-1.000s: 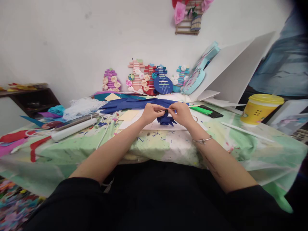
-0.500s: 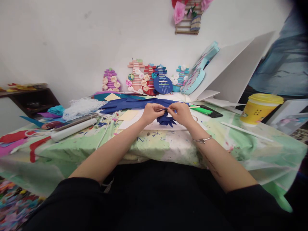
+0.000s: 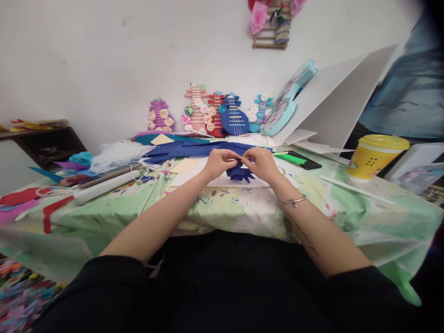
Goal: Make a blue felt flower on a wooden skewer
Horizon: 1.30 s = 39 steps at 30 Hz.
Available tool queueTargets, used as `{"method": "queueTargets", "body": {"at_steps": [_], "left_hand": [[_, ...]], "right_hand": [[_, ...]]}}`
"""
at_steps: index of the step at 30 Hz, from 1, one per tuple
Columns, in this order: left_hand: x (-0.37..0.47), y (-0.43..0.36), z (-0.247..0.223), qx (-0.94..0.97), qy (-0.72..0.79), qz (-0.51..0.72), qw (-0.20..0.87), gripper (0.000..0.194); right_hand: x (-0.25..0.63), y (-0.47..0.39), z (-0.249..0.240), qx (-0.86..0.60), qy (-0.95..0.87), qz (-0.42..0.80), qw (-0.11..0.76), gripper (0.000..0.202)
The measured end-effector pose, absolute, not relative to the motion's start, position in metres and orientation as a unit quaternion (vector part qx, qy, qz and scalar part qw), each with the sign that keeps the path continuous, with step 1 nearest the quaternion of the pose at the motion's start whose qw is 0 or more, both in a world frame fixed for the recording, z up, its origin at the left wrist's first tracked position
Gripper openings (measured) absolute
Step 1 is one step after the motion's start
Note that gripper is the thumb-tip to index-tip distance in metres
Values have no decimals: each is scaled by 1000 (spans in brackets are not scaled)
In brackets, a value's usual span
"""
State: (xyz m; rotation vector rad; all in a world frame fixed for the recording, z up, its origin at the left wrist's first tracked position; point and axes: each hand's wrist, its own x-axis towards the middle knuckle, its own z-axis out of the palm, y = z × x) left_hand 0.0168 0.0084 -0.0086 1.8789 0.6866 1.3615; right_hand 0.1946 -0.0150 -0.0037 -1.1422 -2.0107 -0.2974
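A small dark blue paper piece with pointed, layered edges (image 3: 240, 173) hangs between my hands over a white board (image 3: 222, 182). My left hand (image 3: 221, 163) pinches at its top, the fingertips meeting those of my right hand (image 3: 261, 162). The right thumb and fingers are pressed together on the same spot, with a thin light stick (image 3: 280, 153) showing just beyond that hand. Whatever lies right between the fingertips is too small to tell. Behind the hands stretch long blue paper strips (image 3: 173, 150).
Several small decorated lutes, one round and blue (image 3: 235, 121), lean at the wall. A yellow cup (image 3: 376, 158), a black phone (image 3: 308, 161) and a green packet (image 3: 290, 158) stand or lie right. White yarn (image 3: 120, 155) and a white glue-gun-like tool (image 3: 106, 187) lie left.
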Motion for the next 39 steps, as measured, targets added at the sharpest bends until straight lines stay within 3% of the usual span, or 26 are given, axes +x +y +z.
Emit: {"method": "queueTargets", "body": {"at_steps": [9,14,28,39], "left_hand": [[17,14,-11,717,266,528,369,38],[17,12,-10,732,253,523,356,29],[18,8,-13,802,239,533,126,27],[19,6,-12,799,244,533,134,29]], "right_hand": [[192,-17,-2,-436,-777,-101,443,17],[192,-18,-1,-435,-775,-101,447,17],[194,-16,-2,-420,-768,-94,475,12],[192,-17,-2,-428,-754,-107,488,12]]}}
